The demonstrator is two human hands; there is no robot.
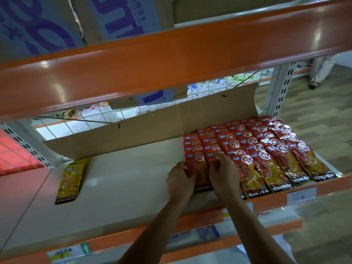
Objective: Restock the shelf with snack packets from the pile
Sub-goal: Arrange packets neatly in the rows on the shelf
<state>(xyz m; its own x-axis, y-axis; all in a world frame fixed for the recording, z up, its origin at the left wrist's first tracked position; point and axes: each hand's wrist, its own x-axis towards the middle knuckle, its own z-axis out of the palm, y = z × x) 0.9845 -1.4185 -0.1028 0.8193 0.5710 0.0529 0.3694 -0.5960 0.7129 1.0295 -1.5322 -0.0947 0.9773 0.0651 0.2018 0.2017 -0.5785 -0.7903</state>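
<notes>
Fingers (183,168) of left hand (179,180) and right hand (223,173) pinch front red packets (202,178), hiding much of them.

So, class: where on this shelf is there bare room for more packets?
Free: the shelf board between the yellow packets at left and the red packets, cardboard sheet behind. Crowded: the right end, where red packets overlap in rows and the left hand and right hand hold one.
</notes>
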